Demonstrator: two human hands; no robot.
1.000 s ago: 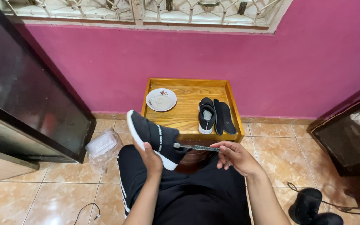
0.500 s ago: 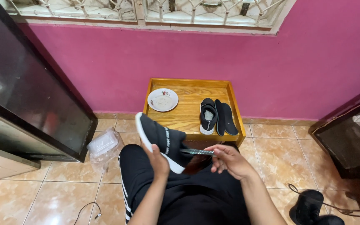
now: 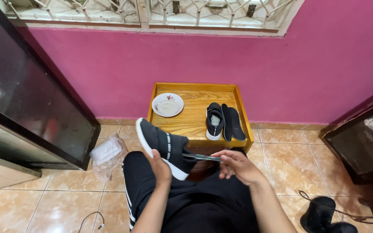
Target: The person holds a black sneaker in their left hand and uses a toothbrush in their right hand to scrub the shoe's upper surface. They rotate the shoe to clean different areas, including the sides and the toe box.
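Two hands at work over the lap. Left hand is closed round the heel end of a black shoe with a white sole, held above the left knee. Right hand pinches one end of a thin dark insole, fingers curled, thumb on top.

Shoe: long axis runs from lower right to upper left; toe points up-left toward the plastic bag, sole facing down-left. Insole: lies nearly level, its free end at the shoe's opening.

Risk, as a judgement: the limp insole may buckle or fold at the mouth, or the shoe may twist in a one-handed grip.

Behind: wooden tray table bearing a plate, a second shoe and another insole.
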